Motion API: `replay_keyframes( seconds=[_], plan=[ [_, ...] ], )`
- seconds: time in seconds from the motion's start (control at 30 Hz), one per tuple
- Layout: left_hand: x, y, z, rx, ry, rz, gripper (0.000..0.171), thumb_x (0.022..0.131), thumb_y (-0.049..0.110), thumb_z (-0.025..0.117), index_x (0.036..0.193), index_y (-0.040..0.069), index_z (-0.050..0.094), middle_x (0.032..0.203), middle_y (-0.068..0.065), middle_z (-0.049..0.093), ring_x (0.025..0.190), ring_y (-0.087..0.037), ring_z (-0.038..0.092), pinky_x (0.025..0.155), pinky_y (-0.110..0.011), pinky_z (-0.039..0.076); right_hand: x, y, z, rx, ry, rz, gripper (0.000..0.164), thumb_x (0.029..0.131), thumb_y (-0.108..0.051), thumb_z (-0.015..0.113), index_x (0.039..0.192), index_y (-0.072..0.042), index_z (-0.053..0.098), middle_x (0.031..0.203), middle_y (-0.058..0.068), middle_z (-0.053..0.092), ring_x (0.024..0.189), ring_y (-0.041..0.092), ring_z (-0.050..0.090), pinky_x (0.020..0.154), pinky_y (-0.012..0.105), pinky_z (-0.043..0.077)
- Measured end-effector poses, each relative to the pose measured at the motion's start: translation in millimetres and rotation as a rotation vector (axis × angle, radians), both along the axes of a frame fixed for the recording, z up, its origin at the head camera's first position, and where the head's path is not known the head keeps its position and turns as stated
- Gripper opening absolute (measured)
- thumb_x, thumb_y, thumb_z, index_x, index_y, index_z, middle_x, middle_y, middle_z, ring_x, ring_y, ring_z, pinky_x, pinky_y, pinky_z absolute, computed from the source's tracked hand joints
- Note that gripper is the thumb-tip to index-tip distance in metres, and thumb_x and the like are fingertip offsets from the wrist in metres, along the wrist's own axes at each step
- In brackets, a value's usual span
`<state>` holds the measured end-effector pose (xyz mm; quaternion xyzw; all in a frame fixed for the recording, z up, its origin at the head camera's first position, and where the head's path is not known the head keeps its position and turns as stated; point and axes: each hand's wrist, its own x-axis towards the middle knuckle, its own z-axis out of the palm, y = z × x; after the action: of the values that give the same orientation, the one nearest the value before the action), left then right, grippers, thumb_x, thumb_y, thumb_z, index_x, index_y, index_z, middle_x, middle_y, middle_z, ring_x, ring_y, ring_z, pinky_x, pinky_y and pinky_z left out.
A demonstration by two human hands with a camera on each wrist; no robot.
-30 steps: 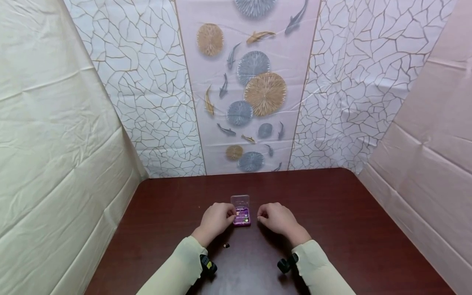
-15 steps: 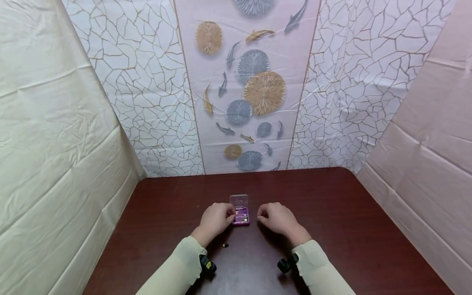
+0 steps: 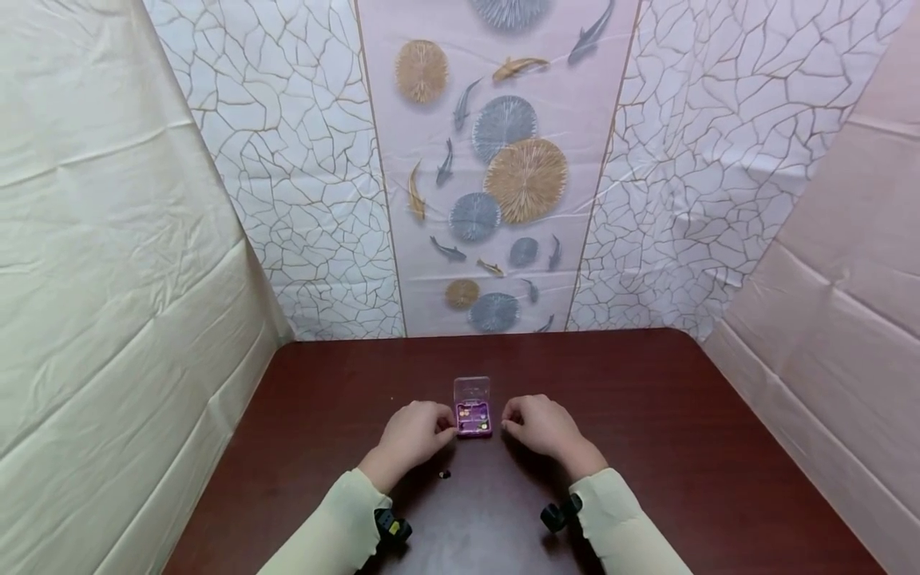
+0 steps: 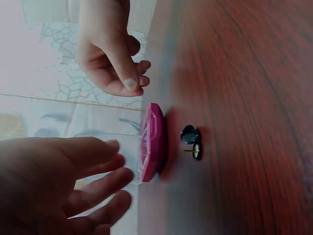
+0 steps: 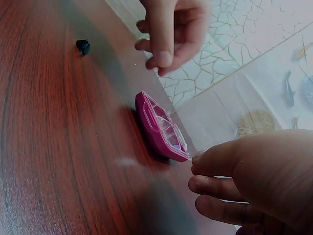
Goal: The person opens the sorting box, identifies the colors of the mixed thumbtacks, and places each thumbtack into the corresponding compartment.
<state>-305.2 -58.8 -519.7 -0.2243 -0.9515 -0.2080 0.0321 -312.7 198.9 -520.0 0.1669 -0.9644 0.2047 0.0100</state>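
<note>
A small magenta case (image 3: 473, 427) with several compartments lies on the table, its clear lid (image 3: 472, 389) raised at the back. Tiny yellow and green pieces sit inside, too small to identify. Just left of the case is my left hand (image 3: 415, 435), fingers loosely bent and nothing visible between them. On the other side rests my right hand (image 3: 542, 426), relaxed, with thumb and forefinger close together and no object seen there. Nearer to me lie black studs (image 4: 190, 134), one showing a gold pin in the left wrist view.
The dark red-brown table (image 3: 611, 383) spreads around both hands. A patterned cloth (image 3: 345, 200) hangs behind its far edge, and pale cloths (image 3: 129, 319) hang at the sides. A black wrist camera (image 3: 391, 525) is worn on the left forearm.
My left hand has drawn back slightly to the left from over the case, uncovering its left compartments. The right hand stays put. The head view has shifted a little.
</note>
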Motion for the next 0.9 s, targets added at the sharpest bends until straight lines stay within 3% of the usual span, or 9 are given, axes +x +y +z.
replay_keyframes(
  seconds=[0.17,0.37,0.63,0.9],
  plan=[
    [15.0,-7.1,-0.7,-0.023,-0.05,-0.055,0.005,0.085,0.036,0.074,0.086,0.031,0.073,0.074,0.017,0.066,0.063,-0.001,0.054,0.061,-0.032,0.052,1.8,-2.1,-1.8,0.001,0.007,0.006,0.008,0.088,-0.035,0.071,0.081,-0.033,0.068,0.078,-0.014,0.065,0.066,0.006,0.055,0.066,0.038,0.053],
    [23.2,-11.0,-4.7,-0.09,-0.092,-0.124,0.023,0.076,0.046,0.079,0.091,0.03,0.074,0.08,0.015,0.068,0.068,-0.001,0.055,0.064,-0.033,0.053,2.2,-2.6,-4.4,0.005,0.016,0.018,0.01,0.089,-0.035,0.07,0.079,-0.035,0.067,0.076,-0.016,0.065,0.066,0.005,0.055,0.064,0.037,0.053],
    [27.3,-10.2,-8.4,-0.112,-0.089,-0.132,0.024,0.068,0.044,0.085,0.076,0.029,0.067,0.067,0.015,0.057,0.059,-0.005,0.05,0.054,-0.029,0.045,2.3,-2.6,-2.5,0.0,0.035,0.019,0.011,0.088,-0.035,0.071,0.077,-0.035,0.066,0.075,-0.016,0.064,0.065,0.005,0.055,0.065,0.037,0.053],
    [29.3,-7.0,-11.6,-0.104,-0.086,-0.123,0.017,0.074,0.033,0.082,0.071,0.032,0.066,0.064,0.019,0.058,0.058,-0.002,0.05,0.055,-0.028,0.046,3.9,-2.8,-2.2,-0.002,0.022,0.014,0.011,0.088,-0.035,0.071,0.078,-0.035,0.066,0.075,-0.016,0.064,0.065,0.005,0.055,0.064,0.037,0.052]
  ],
)
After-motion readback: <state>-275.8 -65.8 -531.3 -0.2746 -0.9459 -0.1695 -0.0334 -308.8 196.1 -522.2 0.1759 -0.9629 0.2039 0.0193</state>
